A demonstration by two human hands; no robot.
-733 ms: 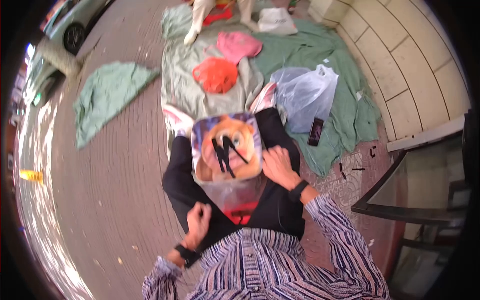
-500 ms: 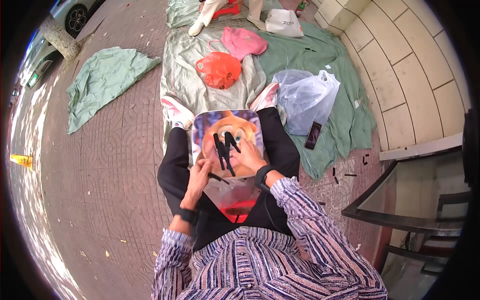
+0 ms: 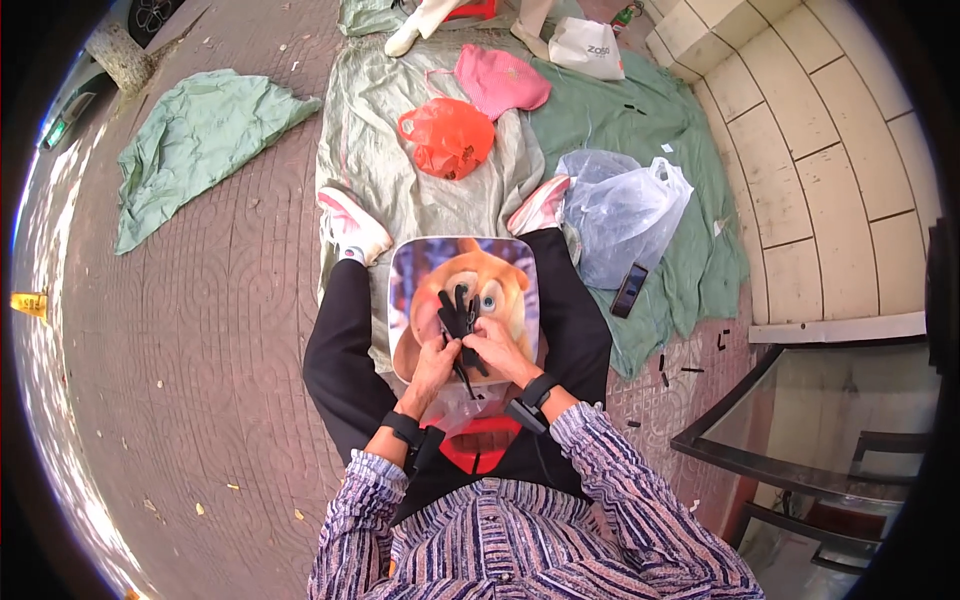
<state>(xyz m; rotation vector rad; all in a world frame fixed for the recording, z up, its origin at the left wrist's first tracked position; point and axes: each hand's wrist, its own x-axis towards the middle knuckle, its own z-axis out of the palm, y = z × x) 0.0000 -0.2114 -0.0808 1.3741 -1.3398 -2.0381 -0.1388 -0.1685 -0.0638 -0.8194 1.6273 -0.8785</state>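
Observation:
A square board with a cartoon face [image 3: 510, 270] lies across my lap, between my legs. Several narrow black strips [image 3: 455, 312] are bunched on its middle, just beyond my fingertips. My left hand [image 3: 434, 366] is closed in a pinch on a thin black strip [image 3: 461, 378], which hangs down toward the board's near edge. My right hand [image 3: 496, 348] meets it from the other side, fingers pinched together at the same strip. The fingertips partly cover what lies between them. Each wrist wears a black band.
Clear plastic and a red stool lie below the board. Ahead on cloth sheets are a red plastic bag [image 3: 447, 140], a pink cloth [image 3: 505, 82], a translucent bag [image 3: 625, 215] and a phone [image 3: 629, 290]. A dark-framed glass case [image 3: 800, 430] stands right. Another person's legs show beyond.
My hands have come together over the board's near half; before, they were apart. The left moved right with its strip. The black strips now lie bunched closer together.

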